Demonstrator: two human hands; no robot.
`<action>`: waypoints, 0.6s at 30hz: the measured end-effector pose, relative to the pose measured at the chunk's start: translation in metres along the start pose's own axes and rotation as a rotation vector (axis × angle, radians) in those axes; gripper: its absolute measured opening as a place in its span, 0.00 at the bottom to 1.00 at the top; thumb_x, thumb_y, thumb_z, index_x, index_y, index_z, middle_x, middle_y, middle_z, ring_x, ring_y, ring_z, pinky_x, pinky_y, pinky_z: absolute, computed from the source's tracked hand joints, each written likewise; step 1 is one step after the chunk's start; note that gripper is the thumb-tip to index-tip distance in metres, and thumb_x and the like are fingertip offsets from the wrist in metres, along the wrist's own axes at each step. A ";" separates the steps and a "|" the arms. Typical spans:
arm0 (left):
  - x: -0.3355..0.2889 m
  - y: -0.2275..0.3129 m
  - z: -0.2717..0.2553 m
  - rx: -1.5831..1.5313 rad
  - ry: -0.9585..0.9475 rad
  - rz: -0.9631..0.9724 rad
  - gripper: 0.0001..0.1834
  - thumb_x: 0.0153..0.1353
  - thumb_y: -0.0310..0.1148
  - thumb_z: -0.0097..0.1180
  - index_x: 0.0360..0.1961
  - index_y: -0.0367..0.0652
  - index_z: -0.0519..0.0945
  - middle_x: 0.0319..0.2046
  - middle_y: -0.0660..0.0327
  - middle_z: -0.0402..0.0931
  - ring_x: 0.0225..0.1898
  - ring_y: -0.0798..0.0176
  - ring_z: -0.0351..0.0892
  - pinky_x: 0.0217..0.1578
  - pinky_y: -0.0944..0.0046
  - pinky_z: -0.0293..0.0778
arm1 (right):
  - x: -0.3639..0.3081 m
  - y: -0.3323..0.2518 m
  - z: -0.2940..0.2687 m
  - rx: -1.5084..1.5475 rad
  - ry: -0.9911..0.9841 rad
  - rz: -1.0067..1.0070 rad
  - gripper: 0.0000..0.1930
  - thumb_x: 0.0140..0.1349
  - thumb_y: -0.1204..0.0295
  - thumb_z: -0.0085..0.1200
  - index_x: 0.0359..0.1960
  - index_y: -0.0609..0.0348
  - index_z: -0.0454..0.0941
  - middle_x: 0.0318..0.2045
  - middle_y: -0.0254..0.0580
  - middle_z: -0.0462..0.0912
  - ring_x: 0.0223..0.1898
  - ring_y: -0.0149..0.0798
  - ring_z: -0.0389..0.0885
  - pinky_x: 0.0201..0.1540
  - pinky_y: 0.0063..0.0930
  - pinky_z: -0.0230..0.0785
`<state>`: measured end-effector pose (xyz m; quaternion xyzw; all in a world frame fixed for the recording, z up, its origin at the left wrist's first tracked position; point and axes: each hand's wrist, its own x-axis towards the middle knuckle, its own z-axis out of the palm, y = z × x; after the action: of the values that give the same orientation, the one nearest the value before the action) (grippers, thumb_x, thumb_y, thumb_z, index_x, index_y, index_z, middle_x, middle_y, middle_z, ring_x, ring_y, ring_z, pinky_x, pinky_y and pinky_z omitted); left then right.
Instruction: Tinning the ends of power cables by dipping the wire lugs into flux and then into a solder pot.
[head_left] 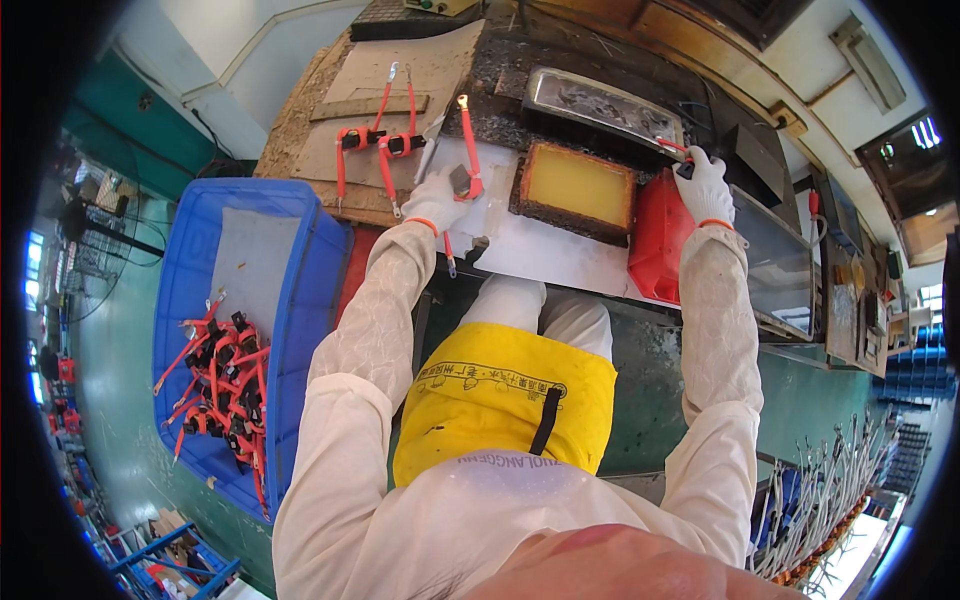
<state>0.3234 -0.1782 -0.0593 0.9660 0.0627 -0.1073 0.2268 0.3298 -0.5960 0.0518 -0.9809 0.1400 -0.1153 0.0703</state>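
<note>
My left hand [436, 198], in a white glove, grips a red cable [469, 140] with a black block on it, over a white sheet [540, 250] on the bench. My right hand [704, 185], also gloved, holds the end of another red cable [674, 148] at the edge of a dark metal tray [600, 100]. Between the hands sits a square pan of yellow material [578, 185]. A red container [660, 238] stands just below my right hand.
Two more red cables with black blocks [378, 140] lie on cardboard at the left. A blue crate [245, 320] on my left holds several red cables [220, 385]. A glass-sided box [785, 265] stands at the right. Bundles of white wires [820, 490] lie at lower right.
</note>
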 end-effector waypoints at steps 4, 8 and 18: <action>0.004 -0.002 0.003 0.024 0.001 0.003 0.40 0.52 0.51 0.66 0.66 0.57 0.67 0.60 0.53 0.71 0.61 0.44 0.74 0.59 0.48 0.72 | 0.003 0.005 0.004 0.009 0.014 -0.007 0.18 0.62 0.52 0.56 0.53 0.34 0.74 0.62 0.62 0.67 0.46 0.71 0.81 0.47 0.56 0.76; 0.003 0.001 0.001 0.033 -0.022 0.016 0.41 0.52 0.50 0.66 0.66 0.56 0.66 0.60 0.52 0.71 0.60 0.44 0.74 0.59 0.48 0.72 | 0.004 0.008 0.004 0.009 -0.002 -0.011 0.19 0.62 0.52 0.57 0.54 0.33 0.74 0.63 0.62 0.67 0.46 0.70 0.81 0.48 0.56 0.76; 0.001 0.000 -0.001 0.045 -0.026 0.006 0.40 0.51 0.49 0.66 0.65 0.55 0.67 0.59 0.52 0.72 0.60 0.44 0.74 0.59 0.49 0.73 | 0.002 0.002 0.002 -0.005 -0.018 0.006 0.19 0.63 0.52 0.57 0.55 0.32 0.74 0.63 0.60 0.67 0.47 0.69 0.81 0.48 0.56 0.76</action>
<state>0.3245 -0.1774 -0.0583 0.9695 0.0547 -0.1205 0.2062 0.3317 -0.5980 0.0501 -0.9816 0.1428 -0.1059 0.0693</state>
